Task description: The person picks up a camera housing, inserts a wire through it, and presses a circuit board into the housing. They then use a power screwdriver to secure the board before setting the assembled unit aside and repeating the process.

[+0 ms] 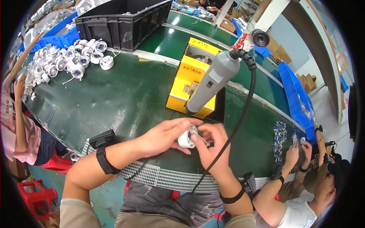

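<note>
Near the front of the green bench, my left hand (164, 137) holds a small white round plastic housing (185, 140), fingers around its outer wall. My right hand (215, 146) is closed at the housing's right side, its thumb at the open face. A thin wire or strip shows between the right fingers, partly hidden by them. Just beyond my hands hangs a grey electric screwdriver (213, 81), tip down, in front of a yellow screw feeder (178, 88). Its black cable (243, 117) loops past my right wrist.
Many white round camera-like units (76, 60) are heaped at the far left, beside a black crate (114, 30) and a blue bin (62, 38). At right lie a pile of small parts (279, 140) and a blue tray (294, 98). Co-workers sit on both sides; red stools (36, 195) stand left.
</note>
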The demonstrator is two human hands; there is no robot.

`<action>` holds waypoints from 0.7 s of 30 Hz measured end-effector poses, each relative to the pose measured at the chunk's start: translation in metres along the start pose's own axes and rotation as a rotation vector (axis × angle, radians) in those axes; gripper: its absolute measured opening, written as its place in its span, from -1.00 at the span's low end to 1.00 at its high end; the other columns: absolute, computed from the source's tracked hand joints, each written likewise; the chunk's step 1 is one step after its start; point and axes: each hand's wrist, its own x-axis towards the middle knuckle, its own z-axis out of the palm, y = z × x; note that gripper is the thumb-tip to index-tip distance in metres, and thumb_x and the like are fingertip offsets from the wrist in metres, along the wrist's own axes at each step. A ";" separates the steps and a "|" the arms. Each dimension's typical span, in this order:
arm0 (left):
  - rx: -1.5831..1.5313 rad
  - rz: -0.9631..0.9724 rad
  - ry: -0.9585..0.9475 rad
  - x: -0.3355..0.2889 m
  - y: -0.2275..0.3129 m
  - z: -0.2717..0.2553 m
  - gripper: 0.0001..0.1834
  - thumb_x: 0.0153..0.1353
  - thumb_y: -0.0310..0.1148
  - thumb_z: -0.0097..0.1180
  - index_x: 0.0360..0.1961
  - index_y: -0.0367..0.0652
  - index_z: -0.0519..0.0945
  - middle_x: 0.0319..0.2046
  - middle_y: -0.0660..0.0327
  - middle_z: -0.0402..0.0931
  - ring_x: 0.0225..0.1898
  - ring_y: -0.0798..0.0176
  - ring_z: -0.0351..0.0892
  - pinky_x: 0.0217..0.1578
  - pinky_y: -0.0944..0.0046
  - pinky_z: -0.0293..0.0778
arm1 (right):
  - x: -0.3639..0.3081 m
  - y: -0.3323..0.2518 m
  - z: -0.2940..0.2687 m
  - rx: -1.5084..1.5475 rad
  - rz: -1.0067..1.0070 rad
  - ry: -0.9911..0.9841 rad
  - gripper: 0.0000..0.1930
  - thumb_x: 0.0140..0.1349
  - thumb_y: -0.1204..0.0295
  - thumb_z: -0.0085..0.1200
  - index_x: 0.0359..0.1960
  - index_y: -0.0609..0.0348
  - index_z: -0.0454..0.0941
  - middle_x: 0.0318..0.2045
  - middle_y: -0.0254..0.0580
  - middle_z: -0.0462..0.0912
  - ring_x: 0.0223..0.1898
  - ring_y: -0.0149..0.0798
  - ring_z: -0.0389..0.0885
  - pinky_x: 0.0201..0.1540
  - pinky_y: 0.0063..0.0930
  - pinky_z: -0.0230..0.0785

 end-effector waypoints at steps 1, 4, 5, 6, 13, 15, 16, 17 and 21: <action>-0.040 0.036 0.033 0.000 0.001 0.000 -0.44 0.48 -0.05 -0.34 0.30 -0.22 0.23 0.10 0.10 0.41 0.06 0.21 0.49 -0.06 0.16 0.58 | 0.003 -0.002 -0.003 -0.065 -0.078 0.058 -0.82 -0.02 0.56 0.29 -0.36 0.23 0.56 -0.35 -0.15 0.50 -0.41 -0.31 0.52 -0.33 -0.49 0.38; -0.075 0.046 0.072 -0.001 0.003 -0.001 -0.47 0.48 -0.07 -0.33 0.28 -0.21 0.26 0.07 0.13 0.43 0.04 0.23 0.50 -0.03 0.13 0.58 | 0.009 0.002 -0.016 -0.215 -0.297 0.097 -0.73 -0.13 0.61 0.33 -0.33 0.20 0.58 -0.29 -0.13 0.50 -0.37 -0.22 0.56 -0.30 -0.44 0.43; -0.102 0.036 0.101 -0.001 0.004 0.000 -0.48 0.48 -0.08 -0.32 0.28 -0.20 0.27 0.06 0.14 0.43 0.04 0.23 0.50 -0.02 0.12 0.58 | 0.010 0.004 -0.019 -0.247 -0.357 0.103 -0.73 -0.13 0.63 0.33 -0.32 0.21 0.58 -0.30 -0.12 0.52 -0.34 -0.19 0.58 -0.28 -0.43 0.45; -0.103 0.039 0.101 0.000 0.004 0.002 -0.48 0.48 -0.08 -0.32 0.28 -0.20 0.27 0.06 0.14 0.43 0.04 0.23 0.50 -0.02 0.12 0.58 | 0.012 0.004 -0.023 -0.294 -0.419 0.127 -0.74 -0.09 0.66 0.29 -0.30 0.25 0.58 -0.30 -0.07 0.56 -0.35 -0.21 0.59 -0.32 -0.43 0.47; 0.000 0.192 0.088 -0.001 -0.003 0.004 -0.55 0.46 -0.24 -0.18 0.28 -0.23 0.27 0.08 0.17 0.41 0.08 0.29 0.45 0.12 0.24 0.41 | -0.003 0.000 -0.026 0.528 0.332 -0.122 -0.83 0.21 0.62 0.11 -0.17 0.43 0.55 -0.26 -0.03 0.62 -0.48 -0.37 0.63 -0.52 -0.56 0.51; 0.015 0.234 0.062 -0.002 -0.003 0.006 -0.54 0.45 -0.27 -0.16 0.29 -0.23 0.26 0.09 0.18 0.41 0.10 0.31 0.43 0.16 0.26 0.36 | -0.002 -0.001 -0.014 0.580 0.164 -0.130 -0.83 0.22 0.63 0.08 -0.15 0.42 0.54 -0.24 -0.01 0.61 -0.48 -0.34 0.64 -0.52 -0.56 0.53; 0.010 0.240 0.039 -0.002 -0.004 0.007 -0.54 0.45 -0.27 -0.16 0.29 -0.24 0.26 0.10 0.18 0.40 0.11 0.32 0.41 0.16 0.25 0.35 | -0.002 -0.005 -0.009 0.573 0.157 -0.081 -0.82 0.22 0.64 0.08 -0.15 0.43 0.54 -0.25 -0.01 0.60 -0.49 -0.34 0.64 -0.51 -0.56 0.54; 0.004 0.245 0.017 -0.002 -0.004 0.006 -0.53 0.45 -0.27 -0.16 0.30 -0.24 0.25 0.10 0.18 0.40 0.12 0.33 0.40 0.17 0.24 0.33 | -0.002 -0.006 -0.009 0.573 0.157 -0.087 -0.82 0.22 0.64 0.08 -0.15 0.43 0.54 -0.25 -0.01 0.60 -0.49 -0.34 0.64 -0.51 -0.56 0.54; 0.045 0.243 -0.055 -0.004 -0.005 0.009 -0.52 0.46 -0.28 -0.19 0.33 -0.21 0.19 0.11 0.20 0.38 0.11 0.35 0.37 0.14 0.29 0.31 | -0.006 -0.008 -0.009 0.463 0.241 -0.050 -0.83 0.17 0.64 0.15 -0.20 0.42 0.55 -0.29 -0.06 0.60 -0.46 -0.34 0.63 -0.49 -0.59 0.51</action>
